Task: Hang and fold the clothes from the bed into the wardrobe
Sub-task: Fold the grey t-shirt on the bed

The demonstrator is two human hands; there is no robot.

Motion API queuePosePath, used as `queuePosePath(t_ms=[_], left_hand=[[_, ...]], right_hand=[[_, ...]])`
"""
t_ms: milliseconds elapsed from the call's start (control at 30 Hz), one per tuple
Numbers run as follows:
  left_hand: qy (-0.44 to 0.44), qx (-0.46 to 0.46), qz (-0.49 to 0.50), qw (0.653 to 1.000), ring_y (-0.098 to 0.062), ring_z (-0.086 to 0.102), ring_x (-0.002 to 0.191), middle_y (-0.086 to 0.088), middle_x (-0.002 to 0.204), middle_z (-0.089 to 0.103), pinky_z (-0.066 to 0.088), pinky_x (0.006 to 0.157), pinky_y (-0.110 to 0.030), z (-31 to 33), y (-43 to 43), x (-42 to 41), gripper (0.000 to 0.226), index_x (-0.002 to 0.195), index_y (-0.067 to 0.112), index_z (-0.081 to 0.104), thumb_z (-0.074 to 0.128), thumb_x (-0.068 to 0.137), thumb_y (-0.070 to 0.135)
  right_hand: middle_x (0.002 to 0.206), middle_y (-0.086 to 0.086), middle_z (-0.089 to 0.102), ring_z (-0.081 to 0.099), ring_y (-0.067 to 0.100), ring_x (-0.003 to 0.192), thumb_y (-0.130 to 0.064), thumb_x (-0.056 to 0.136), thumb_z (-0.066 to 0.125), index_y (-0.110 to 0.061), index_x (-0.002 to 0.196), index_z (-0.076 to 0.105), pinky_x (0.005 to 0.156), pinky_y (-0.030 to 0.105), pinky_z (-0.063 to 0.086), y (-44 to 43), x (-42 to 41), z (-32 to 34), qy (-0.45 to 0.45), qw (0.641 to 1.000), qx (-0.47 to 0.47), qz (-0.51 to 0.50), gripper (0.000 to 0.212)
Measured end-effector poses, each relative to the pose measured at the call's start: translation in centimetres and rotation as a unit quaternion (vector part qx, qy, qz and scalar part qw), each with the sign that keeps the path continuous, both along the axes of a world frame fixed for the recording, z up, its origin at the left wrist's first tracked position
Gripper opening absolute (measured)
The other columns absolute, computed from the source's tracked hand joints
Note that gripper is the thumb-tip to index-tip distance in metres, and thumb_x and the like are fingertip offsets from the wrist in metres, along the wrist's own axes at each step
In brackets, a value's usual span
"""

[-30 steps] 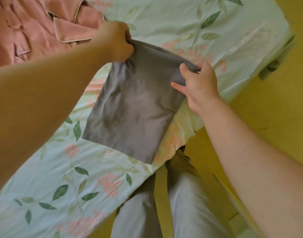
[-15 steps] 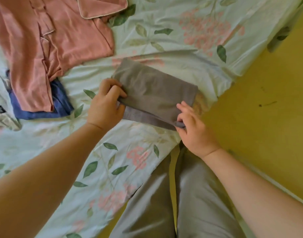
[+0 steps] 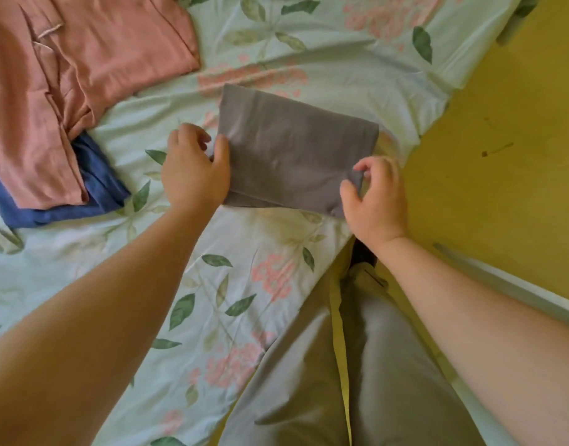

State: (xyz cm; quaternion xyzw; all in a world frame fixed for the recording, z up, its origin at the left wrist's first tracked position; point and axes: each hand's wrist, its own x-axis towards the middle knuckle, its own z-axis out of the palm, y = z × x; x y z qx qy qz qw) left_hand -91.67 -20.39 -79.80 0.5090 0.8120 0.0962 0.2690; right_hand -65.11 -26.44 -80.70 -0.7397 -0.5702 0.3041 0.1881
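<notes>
Grey: gripped the garment at 9 o'clock with left hand, pinched at 4 o'clock with right hand, might have tugged folds open.

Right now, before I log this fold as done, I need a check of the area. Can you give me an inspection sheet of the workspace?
Surface: bed covered by a pale floral sheet, wrinkled.
Job's things: grey garment folded into a rectangle, lying flat near the bed's corner; pink garment lying loose at far left, partly over a blue garment.
Clutter: nothing seen.
Hands: left hand pinches the grey garment's left edge; right hand pinches its near right corner.
Cables: nothing seen.
Surroundings: yellow floor to the right of the bed; the person's legs in grey trousers beside the bed's near edge.
</notes>
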Motion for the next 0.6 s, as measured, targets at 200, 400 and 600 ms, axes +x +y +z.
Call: queuePosePath(t_ms=[200,400,600], left_hand=[[-0.088,-0.117,0.067,0.987,-0.021,0.059,0.098,0.003,0.105,0.061,0.046,0.084,-0.036,-1.4,5.3,0.6,0.07,0.111,0.021,0.054,0.04,0.084,0.084],[-0.181,-0.174,0.036,0.967,-0.019,0.057,0.101,0.003,0.11,0.061,0.045,0.091,-0.033,-1.6,6.6,1.5,0.074,0.131,0.018,0.059,0.04,0.092,0.077],[-0.212,-0.118,0.033,0.97,-0.004,0.058,0.089,0.013,0.097,0.063,0.049,0.091,-0.034,0.4,4.9,1.9,0.037,0.109,0.024,0.061,0.042,0.102,0.055]], right_hand=[[0.115,0.003,0.067,0.063,0.023,0.102,-0.068,0.096,0.039,-0.012,0.12,0.059,0.079,0.033,0.049,6.3,-1.8,-1.0,0.149,0.899,-0.226,-0.344,0.064],[0.121,-0.003,0.061,0.058,0.021,0.113,-0.078,0.09,0.037,-0.018,0.148,0.041,0.093,0.033,0.052,7.7,-2.7,-2.0,0.184,0.872,-0.272,-0.364,0.084],[0.067,-0.002,0.055,0.056,0.017,0.064,-0.065,0.101,0.028,-0.012,0.081,0.054,0.051,0.026,0.039,4.9,-1.4,0.5,0.062,0.933,-0.229,-0.272,0.063]])
